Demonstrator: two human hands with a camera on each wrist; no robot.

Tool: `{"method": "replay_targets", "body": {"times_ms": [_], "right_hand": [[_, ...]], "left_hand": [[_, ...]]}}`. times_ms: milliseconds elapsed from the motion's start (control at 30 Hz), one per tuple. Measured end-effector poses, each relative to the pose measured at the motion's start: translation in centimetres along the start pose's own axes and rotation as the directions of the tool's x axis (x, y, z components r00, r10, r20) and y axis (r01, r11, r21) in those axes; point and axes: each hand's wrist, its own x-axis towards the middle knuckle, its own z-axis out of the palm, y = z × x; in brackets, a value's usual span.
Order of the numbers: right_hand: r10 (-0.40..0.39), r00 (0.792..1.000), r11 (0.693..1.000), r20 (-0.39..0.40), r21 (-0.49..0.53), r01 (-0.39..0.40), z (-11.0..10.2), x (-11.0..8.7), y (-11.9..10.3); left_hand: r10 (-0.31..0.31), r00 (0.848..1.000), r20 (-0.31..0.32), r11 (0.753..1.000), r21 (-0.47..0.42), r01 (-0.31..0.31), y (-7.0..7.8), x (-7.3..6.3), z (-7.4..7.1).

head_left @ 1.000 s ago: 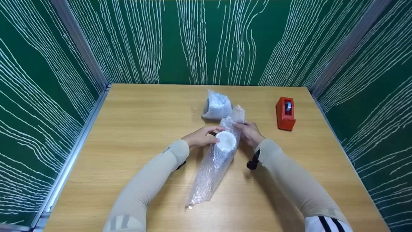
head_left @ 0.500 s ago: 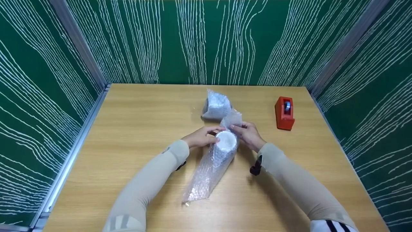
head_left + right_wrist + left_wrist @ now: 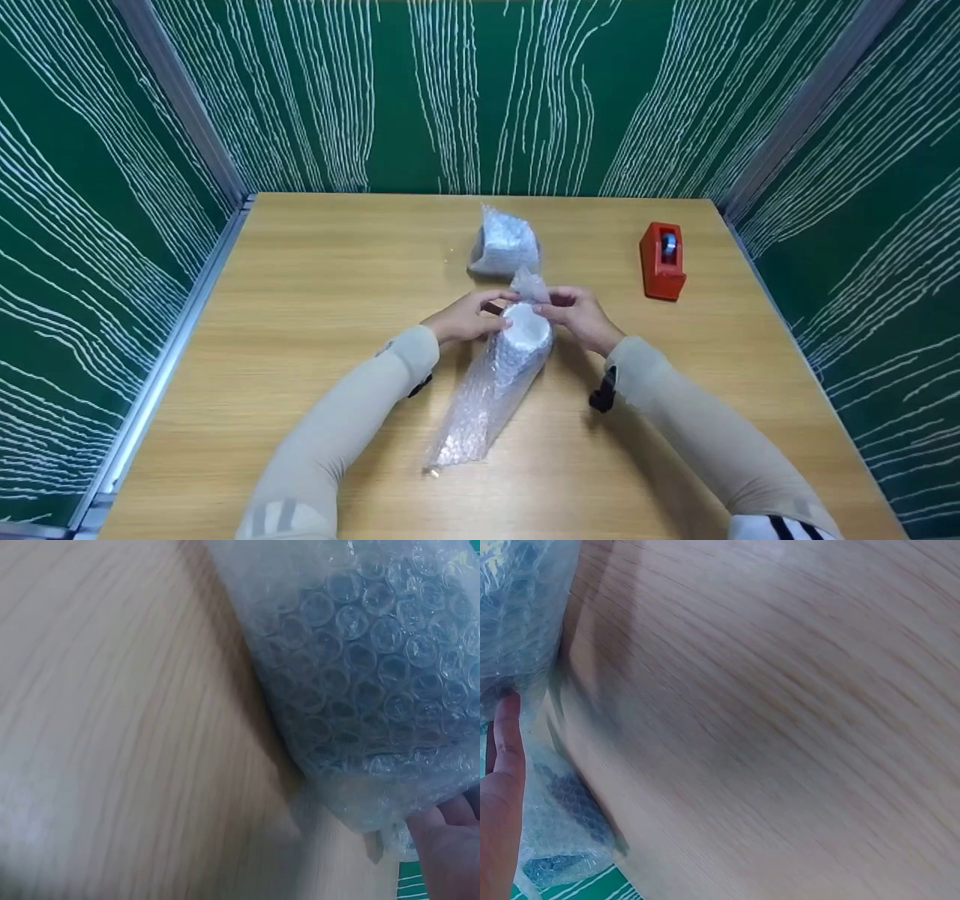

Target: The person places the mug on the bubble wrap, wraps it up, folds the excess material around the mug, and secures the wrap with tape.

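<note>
In the middle of the table, a white item with a round top (image 3: 527, 326) stands inside a sheet of bubble wrap (image 3: 480, 405). One long end of the sheet trails toward the front; a short flap (image 3: 529, 283) sticks up behind. My left hand (image 3: 469, 316) holds the item from the left, thumb at the rim of the round top and fingers behind. From the right, my right hand (image 3: 583, 318) pinches the wrap beside the rim, thumb on top. The right wrist view shows large bubbles of the wrap (image 3: 375, 660) close up, with the fingers at its far end.
Just behind stands another bubble-wrapped bundle (image 3: 506, 244), very near the raised flap. A red tape dispenser (image 3: 663, 262) sits at the back right of the wooden table (image 3: 315, 262). Green panels with white streaks (image 3: 390, 97) enclose the back and sides.
My right hand has drawn the back flap of bubble wrap inward and down, close against the round top's right rim. The left hand has stayed in place.
</note>
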Motion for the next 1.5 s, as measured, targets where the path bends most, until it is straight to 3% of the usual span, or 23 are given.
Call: {"method": "replay_targets", "body": {"times_ms": [200, 367, 633, 900, 1067, 1200, 1300, 1500], "right_hand": [[-0.048, 0.999, 0.996, -0.015, -0.072, 0.047, 0.0, -0.2, -0.1], [-0.118, 0.993, 0.985, -0.031, -0.132, 0.113, 0.4, -0.3, -0.4], [-0.201, 0.979, 0.958, 0.028, -0.203, 0.203, 0.4, -0.1, -0.5], [-0.122, 0.986, 0.976, 0.111, -0.167, 0.14, -0.6, -0.5, -0.7], [-0.08, 0.994, 0.985, 0.076, -0.148, 0.09, -0.4, -0.7, -0.8], [-0.071, 0.997, 0.975, 0.025, -0.21, 0.075, 0.1, -0.8, -1.1], [-0.02, 1.0, 0.957, -0.01, -0.291, 0.016, 0.2, -1.0, -1.5], [0.083, 0.996, 0.925, 0.02, -0.374, -0.07, -0.2, -0.8, -2.4]], "left_hand": [[-0.039, 0.999, -0.035, 0.999, -0.039, 0.038, 0.2, 0.0, 0.1], [-0.03, 0.998, -0.061, 0.998, -0.054, 0.027, 0.4, 0.0, 0.1], [0.106, 0.994, -0.035, 0.991, 0.086, -0.103, 0.6, -0.1, 0.0], [0.135, 0.989, -0.061, 0.985, 0.115, -0.128, 0.5, -0.1, 0.1], [0.136, 0.989, -0.06, 0.983, 0.131, -0.127, 0.5, -0.1, 0.1], [0.116, 0.993, -0.023, 0.983, 0.144, -0.112, 0.3, -0.2, -0.1], [0.102, 0.995, 0.021, 0.977, 0.185, -0.104, 0.3, -0.3, -0.3], [0.033, 0.992, 0.121, 0.957, 0.282, -0.066, 0.8, -0.7, -1.3]]}}
